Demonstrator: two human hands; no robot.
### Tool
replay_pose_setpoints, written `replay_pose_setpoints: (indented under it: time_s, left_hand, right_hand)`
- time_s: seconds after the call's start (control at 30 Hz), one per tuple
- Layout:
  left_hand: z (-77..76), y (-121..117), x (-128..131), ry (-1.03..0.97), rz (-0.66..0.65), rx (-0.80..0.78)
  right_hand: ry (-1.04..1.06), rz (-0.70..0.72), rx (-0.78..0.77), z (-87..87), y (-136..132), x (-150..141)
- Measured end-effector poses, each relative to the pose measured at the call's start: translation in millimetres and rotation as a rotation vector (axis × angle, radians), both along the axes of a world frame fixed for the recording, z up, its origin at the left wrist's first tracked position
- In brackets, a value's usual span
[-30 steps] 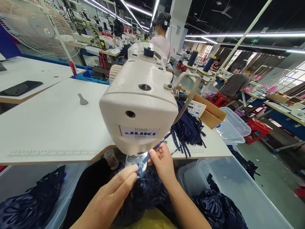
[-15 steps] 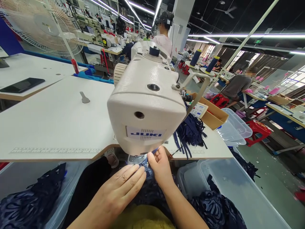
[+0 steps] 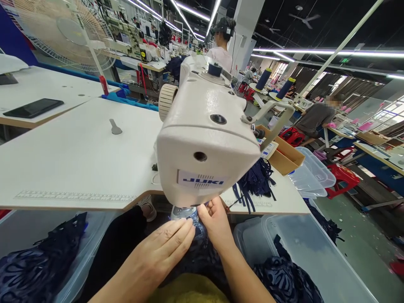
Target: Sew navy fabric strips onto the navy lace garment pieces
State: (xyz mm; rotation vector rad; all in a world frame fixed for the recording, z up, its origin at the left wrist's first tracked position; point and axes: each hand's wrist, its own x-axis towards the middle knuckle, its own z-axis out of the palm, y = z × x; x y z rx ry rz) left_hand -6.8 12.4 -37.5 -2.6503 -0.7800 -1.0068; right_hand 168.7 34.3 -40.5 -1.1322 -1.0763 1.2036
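Note:
A white JUKI sewing machine (image 3: 205,143) fills the middle of the view, and its head hides the needle and most of the stitching area. Just below it, a piece of navy lace fabric (image 3: 198,229) hangs down towards my lap. My left hand (image 3: 167,244) has its fingers pressed together on the left side of this fabric; its thumb is hidden. On the right, my right hand (image 3: 216,221) pinches the fabric's edge between thumb and bent fingers, close under the machine head.
Navy strips (image 3: 257,179) lie in a bunch right of the machine, near a cardboard box (image 3: 285,155). Plastic bins with navy lace pieces flank my lap. A grey metal piece (image 3: 115,127) and a phone (image 3: 34,108) lie at left. A fan (image 3: 67,31) stands behind; people sit farther off.
The view has shifted slightly, so the machine head appears farther right. Both hands keep their hold on the fabric with little movement; slightly more lace shows between them.

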Motion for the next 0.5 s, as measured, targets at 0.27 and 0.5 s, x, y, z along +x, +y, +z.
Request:
replay_pose_setpoints:
  time_s: [0.27, 0.5]
  left_hand:
    - [3.5, 2.0, 4.1, -0.035, 0.039, -0.051]
    - [9.9, -4.6, 17.3, 0.054, 0.152, 0.045]
  right_hand:
    - [-0.108, 0.104, -0.060, 12.0, -8.6, 12.8]
    - [-0.454, -0.044, 0.062, 8.8, 6.6, 11.8]
